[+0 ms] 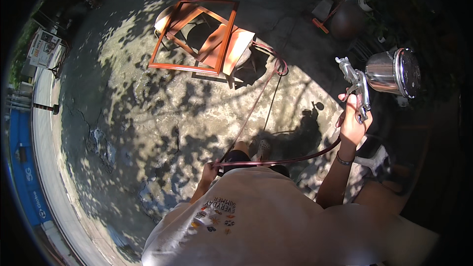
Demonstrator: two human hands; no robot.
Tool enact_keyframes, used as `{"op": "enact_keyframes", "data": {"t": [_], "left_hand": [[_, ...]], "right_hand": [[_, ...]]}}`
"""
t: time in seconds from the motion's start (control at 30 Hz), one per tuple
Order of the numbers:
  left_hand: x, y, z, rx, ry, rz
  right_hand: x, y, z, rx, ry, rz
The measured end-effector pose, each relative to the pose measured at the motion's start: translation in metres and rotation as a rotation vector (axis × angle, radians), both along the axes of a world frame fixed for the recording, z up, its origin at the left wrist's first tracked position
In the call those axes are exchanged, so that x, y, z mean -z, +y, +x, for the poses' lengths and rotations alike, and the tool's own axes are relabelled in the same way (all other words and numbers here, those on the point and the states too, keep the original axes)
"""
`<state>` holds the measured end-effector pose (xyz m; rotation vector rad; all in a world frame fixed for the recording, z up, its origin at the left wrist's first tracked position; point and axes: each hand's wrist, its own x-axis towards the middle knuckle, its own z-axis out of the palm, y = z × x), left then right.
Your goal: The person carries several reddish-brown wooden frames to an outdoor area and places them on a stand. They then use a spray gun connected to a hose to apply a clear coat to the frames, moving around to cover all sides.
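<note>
the landmark is the large reddish-brown wooden frame (185, 68), slanted above the sunlit concrete ground (157, 118). well to the right of the frame and nearer the person, the right grip (355, 118) is wrapped around the handle of a silver spray gun (363, 91), fingers curled by its trigger. the gun's shiny metal cup (384, 72) sits on the side away from the frame. a dark red hose (276, 162) runs below the frame, from the gun to the left grip (209, 171), which is closed around it nearer the person than the frame. from there the hose goes up to a loop just right of the frame. a smaller orange-brown frame (183, 18) shows through the large frame's opening, and a pale panel (240, 49) is beside its right edge.
</note>
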<state>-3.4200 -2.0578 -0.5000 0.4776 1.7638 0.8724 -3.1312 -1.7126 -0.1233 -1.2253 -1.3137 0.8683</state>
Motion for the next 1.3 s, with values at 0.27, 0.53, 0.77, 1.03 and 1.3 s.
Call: {"op": "enact_keyframes", "data": {"t": [0.27,0.53,0.77,1.03,1.3], "left_hand": [[0.001,-0.208,-0.034,0.012,0.017,0.058],[0.035,-0.428,-0.132,0.018,0.154,0.048],[0.014,-0.355,-0.241,0.466,0.38,0.245],[0.001,-0.246,-0.349,0.729,0.313,0.132],[0.012,-0.205,-0.486,0.717,0.194,0.068]], "right_hand": [[-0.004,-0.185,-0.083,0.053,-0.055,0.106],[0.04,-0.332,-0.197,-0.076,-0.024,-0.04],[0.077,-0.357,-0.27,0.051,0.028,-0.101],[0.161,-0.309,-0.34,0.275,0.05,-0.188],[0.246,-0.252,-0.458,0.355,0.004,-0.32]]}}
